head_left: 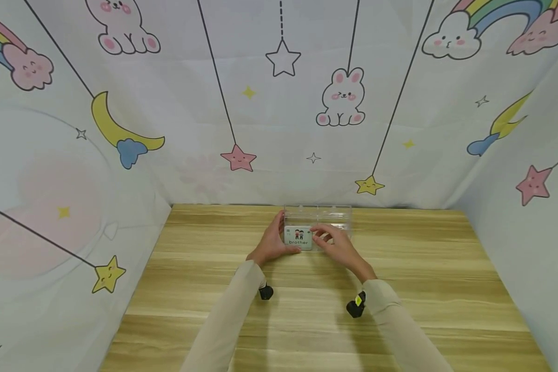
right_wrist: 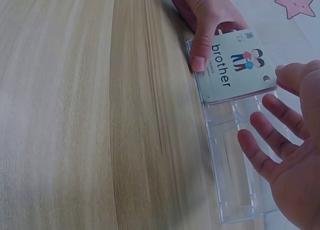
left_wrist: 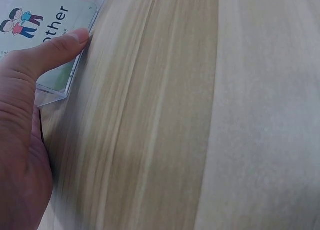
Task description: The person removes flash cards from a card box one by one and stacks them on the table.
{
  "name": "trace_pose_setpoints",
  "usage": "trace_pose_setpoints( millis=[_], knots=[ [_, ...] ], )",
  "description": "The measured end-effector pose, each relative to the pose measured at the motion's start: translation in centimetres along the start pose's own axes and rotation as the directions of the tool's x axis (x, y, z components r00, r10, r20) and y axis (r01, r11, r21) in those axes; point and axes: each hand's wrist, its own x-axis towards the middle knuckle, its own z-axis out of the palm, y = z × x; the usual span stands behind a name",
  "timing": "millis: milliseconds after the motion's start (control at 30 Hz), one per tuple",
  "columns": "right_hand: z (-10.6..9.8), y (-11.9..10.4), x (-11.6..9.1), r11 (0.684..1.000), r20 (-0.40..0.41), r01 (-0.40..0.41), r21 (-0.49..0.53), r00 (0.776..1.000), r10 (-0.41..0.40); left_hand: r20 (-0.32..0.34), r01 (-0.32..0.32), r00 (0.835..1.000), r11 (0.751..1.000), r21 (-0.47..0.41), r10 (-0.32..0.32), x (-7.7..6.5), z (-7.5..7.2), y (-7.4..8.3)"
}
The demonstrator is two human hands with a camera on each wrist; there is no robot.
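A clear plastic box (head_left: 341, 209) with compartments lies at the back of the table. Over its left part sits a stack of flashcards (right_wrist: 237, 67); the top card (head_left: 298, 238) reads "brother" and shows two children. My left hand (head_left: 273, 242) grips the box's left end, its thumb along the near wall and the card edge, the other fingers round the far side. In the left wrist view that thumb (left_wrist: 60, 47) overlaps part of the word. At the stack's right corner, fingertips of my right hand (head_left: 340, 249) touch the cards, and its remaining fingers (right_wrist: 272, 132) hang loosely bent above the box.
The wood-grain table (head_left: 307, 330) extends in front of the box and to both sides. White cloth walls (head_left: 279, 119) printed with stars, rabbits and rainbows enclose it at the back, left and right. A small black device (head_left: 356, 306) sits at each wrist.
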Motion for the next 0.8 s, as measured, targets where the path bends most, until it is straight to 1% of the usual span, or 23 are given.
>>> trace_pose_setpoints(
  millis=[100, 333, 433, 567, 700, 800],
  knots=[
    [0.2, 0.0, 0.1, 1.0, -0.008, -0.001, 0.008, 1.0, 0.001, 0.0, 0.008, 1.0, 1.0, 0.004, -0.008, 0.0, 0.0, 0.1],
    [0.9, 0.2, 0.1, 0.999, -0.06, -0.023, 0.035, 0.998, 0.025, -0.018, -0.043, 0.999, 0.999, -0.018, 0.043, -0.2, 0.0, 0.2],
    [1.4, 0.3, 0.1, 0.998, -0.085, -0.018, 0.059, 0.996, 0.023, -0.016, -0.051, 0.999, 0.998, -0.036, 0.05, -0.2, 0.0, 0.2],
    [2.0, 0.4, 0.1, 0.998, -0.124, 0.004, 0.063, 0.992, 0.004, -0.005, -0.037, 0.999, 0.998, -0.044, 0.036, -0.2, 0.0, 0.1],
    [2.3, 0.3, 0.2, 0.999, -0.154, 0.033, 0.029, 0.988, -0.028, 0.002, -0.015, 1.0, 0.999, -0.039, 0.015, -0.1, 0.0, -0.1],
    [2.4, 0.1, 0.4, 0.999, -0.166, 0.044, 0.029, 0.985, -0.039, 0.001, -0.006, 1.0, 0.999, -0.041, 0.006, 0.0, -0.1, -0.1]
  ],
)
